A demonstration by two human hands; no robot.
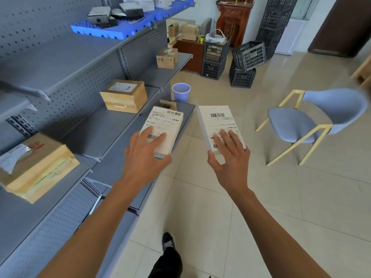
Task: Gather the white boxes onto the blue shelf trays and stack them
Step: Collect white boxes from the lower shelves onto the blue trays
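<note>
A dark shoe (167, 242) and trouser leg are seen at the bottom edge, on the pale tiled floor (261, 197). Two bare forearms are extended forward. A white box (163, 129) bearing a barcode label is held by the left hand (145, 155), fingers spread flat over its label and thumb curled against its near end; the box is positioned above the front edge of the grey shelf (104, 135). A second white box (219, 127) is gripped by the right hand (228, 159), fingers laid on top and thumb hooked round its near left corner; this box is held over the floor, clear of the shelving. On the shelves to the left, a tan taped carton (38, 165) is recorded nearest, then a cardboard box (124, 96) with a label, then a smaller cardboard box (167, 58) farther along. A pale blue bin (181, 92) stands on the floor beside the shelf end, and a blue chair (313, 121) with yellow legs is at right. Higher up, a blue shelf tray (120, 30) is loaded with dark and white packages. Black crates (249, 57) are stacked at the far wall.
</note>
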